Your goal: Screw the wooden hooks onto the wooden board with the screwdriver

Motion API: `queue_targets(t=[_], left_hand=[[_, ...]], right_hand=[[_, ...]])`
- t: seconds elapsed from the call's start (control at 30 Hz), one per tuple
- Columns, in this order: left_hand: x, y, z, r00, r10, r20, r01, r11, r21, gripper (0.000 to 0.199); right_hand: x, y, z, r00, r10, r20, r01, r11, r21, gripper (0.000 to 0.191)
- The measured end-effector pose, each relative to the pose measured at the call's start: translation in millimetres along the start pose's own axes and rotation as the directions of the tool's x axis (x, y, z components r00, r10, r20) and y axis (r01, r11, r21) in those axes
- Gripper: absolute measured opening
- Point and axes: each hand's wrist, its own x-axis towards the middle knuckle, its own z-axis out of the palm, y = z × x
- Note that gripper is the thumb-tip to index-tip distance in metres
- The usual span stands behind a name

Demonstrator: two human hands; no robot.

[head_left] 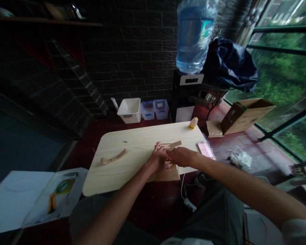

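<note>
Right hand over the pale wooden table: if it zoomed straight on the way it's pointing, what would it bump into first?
The right hand would probably bump into the left hand first. Their fingers look very close, but this picture can't show exactly how deep each is.

Dim room, window daylight at right, edges stretched and soft.
</note>
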Motion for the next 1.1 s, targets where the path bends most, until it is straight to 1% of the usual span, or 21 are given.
queue_targets(t=[0.13, 0.23, 0.37, 0.47, 0.6, 0.67, 0.77, 0.87, 1.0, 1.1], left_hand=[[0, -1, 1.2, 1.000, 0.003, -0.007, -0.003, 1.000, -0.011, 0.027], [0, -2, 1.8, 1.000, -0.001, -0.003, 0.001, 1.000, -0.012, 0.025], [0, -4, 3.7, 1.000, -0.002, 0.009, 0.002, 1.000, 0.012, 0.026], [0, -5, 5.6, 1.000, 0.021, -0.009, -0.021, 1.000, 0.022, 0.030], [0, -3, 4.9, 1.000, 0.007, -0.015, -0.007, 1.000, 0.028, 0.033], [0, -3, 3.4, 1.000, 0.002, 0.000, -0.002, 1.000, 0.026, 0.030], [2, -3, 2.2, 0.999, -0.005, 0.035, 0.004, 1.000, 0.030, 0.024], [2, -5, 3.3, 0.998, -0.013, 0.067, 0.010, 0.999, 0.040, 0.025], [3, -6, 5.2, 0.997, -0.023, 0.072, 0.018, 0.998, 0.060, 0.029], [3, -4, 4.6, 0.997, -0.029, 0.069, 0.024, 0.997, 0.071, 0.029]], right_hand=[[1, 1, 4, 1.000, 0.008, -0.022, -0.007, 1.000, 0.016, 0.039], [-2, 2, 2, 1.000, 0.018, -0.018, -0.017, 0.998, 0.054, 0.037], [-6, 4, -6, 1.000, 0.015, 0.000, -0.015, 0.995, 0.103, 0.035], [-7, 2, -8, 0.999, 0.035, -0.007, -0.034, 0.997, 0.066, 0.030], [-6, -4, -2, 0.997, 0.071, -0.017, -0.071, 0.997, 0.008, 0.029], [-5, -5, 2, 0.997, 0.076, -0.019, -0.076, 0.997, 0.003, 0.029], [-5, -3, 6, 0.997, 0.070, -0.019, -0.069, 0.998, 0.011, 0.028], [-5, -1, 6, 0.997, 0.071, -0.037, -0.070, 0.997, 0.011, 0.032], [-6, 0, 8, 0.996, 0.067, -0.059, -0.066, 0.997, 0.031, 0.031], [-6, 0, 9, 0.994, 0.088, -0.062, -0.084, 0.995, 0.058, 0.033]])
